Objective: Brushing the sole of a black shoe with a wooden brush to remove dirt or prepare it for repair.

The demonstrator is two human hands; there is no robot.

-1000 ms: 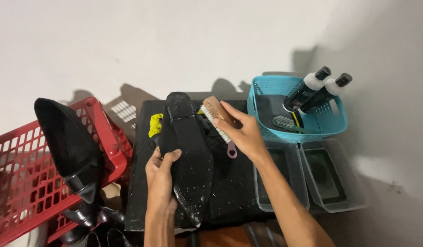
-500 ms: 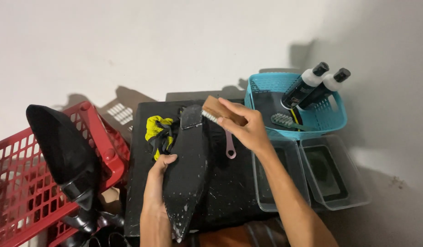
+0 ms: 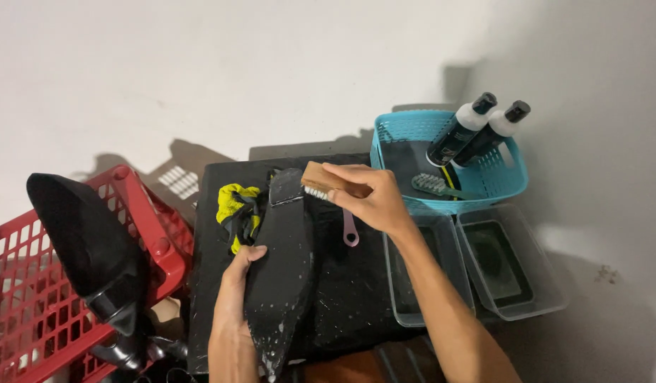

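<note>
While a black pointed shoe (image 3: 282, 273) lies sole-up on a black mat (image 3: 349, 291), foam flecks dot its toe end near the bottom of the view. The left hand (image 3: 237, 298) curls its fingers around the shoe's left edge, steadying it. The right hand (image 3: 367, 195) is closed over a wooden brush (image 3: 319, 183), its white bristles touching the heel end. A yellow and black cloth (image 3: 237, 213) sits just beside the shoe, and a pink handle (image 3: 350, 232) pokes out under the right hand. Two clear tubs (image 3: 477, 266) and a blue basket (image 3: 509, 181) holding two bottles (image 3: 477, 131) stand to the right; a red basket (image 3: 40, 284) with another black shoe (image 3: 86, 245) stands left. With only fingertips bracing the wet sole, a hard stroke could likely make the shoe slip or twist off the mat.
</note>
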